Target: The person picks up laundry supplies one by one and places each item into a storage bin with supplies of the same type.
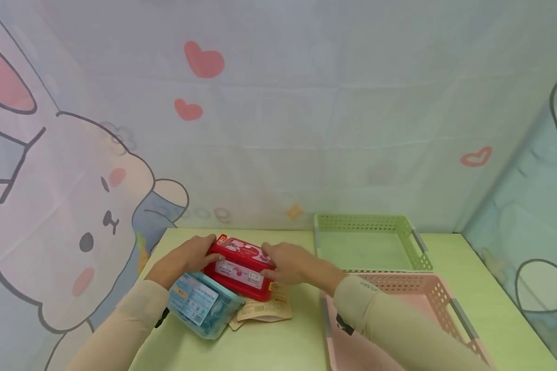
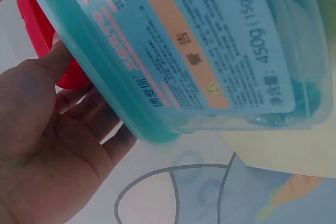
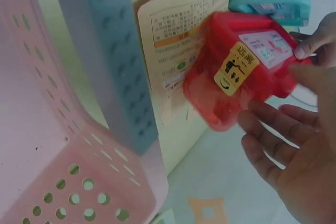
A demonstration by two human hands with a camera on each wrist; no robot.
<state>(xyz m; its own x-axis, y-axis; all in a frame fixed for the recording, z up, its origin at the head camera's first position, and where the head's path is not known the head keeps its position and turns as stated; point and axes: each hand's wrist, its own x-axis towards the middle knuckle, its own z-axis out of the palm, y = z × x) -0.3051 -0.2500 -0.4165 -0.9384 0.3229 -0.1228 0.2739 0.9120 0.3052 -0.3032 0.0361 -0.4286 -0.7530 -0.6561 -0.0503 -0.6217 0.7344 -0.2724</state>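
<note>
A red lidded plastic box with a white label is tilted between my two hands in the head view. My left hand grips its left end, thumb across the front. At the box's right end is my right hand; in the right wrist view its fingers are loosely extended beside the box, their tips at its edge. Just below the left hand, a teal see-through tub leans, its printed label marked 450g. Partly under the red box lie beige pouches.
To the right, a pink perforated basket with grey handles stands in front of a green basket. All rest on a yellow-green table. Behind it hangs a printed cloth with hearts and a rabbit.
</note>
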